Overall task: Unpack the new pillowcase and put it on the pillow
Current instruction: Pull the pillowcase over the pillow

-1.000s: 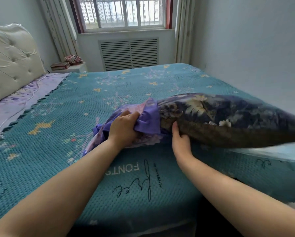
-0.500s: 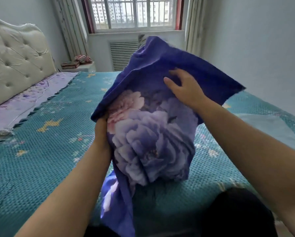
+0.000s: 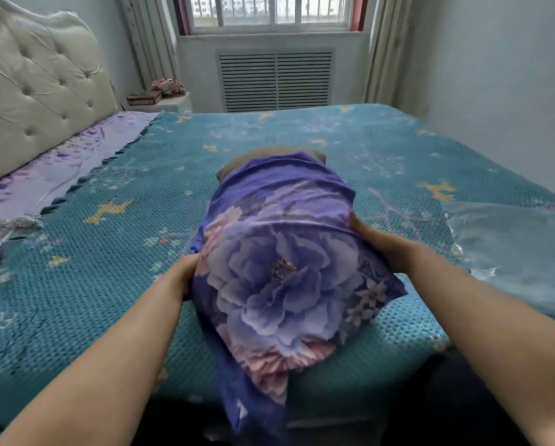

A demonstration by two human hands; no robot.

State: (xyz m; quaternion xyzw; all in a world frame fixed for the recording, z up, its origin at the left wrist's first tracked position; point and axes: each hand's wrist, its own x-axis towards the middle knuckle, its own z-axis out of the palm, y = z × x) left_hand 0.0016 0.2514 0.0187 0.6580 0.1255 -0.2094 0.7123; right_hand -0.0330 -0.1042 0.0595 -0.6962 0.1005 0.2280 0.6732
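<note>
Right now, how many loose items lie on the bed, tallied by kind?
Pillow, far end still bare: 1
Purple floral pillowcase, pulled over most of it: 1
Clear plastic wrapper, at the right: 1
Total: 3
The left hand and right hand press the case's two sides.
</note>
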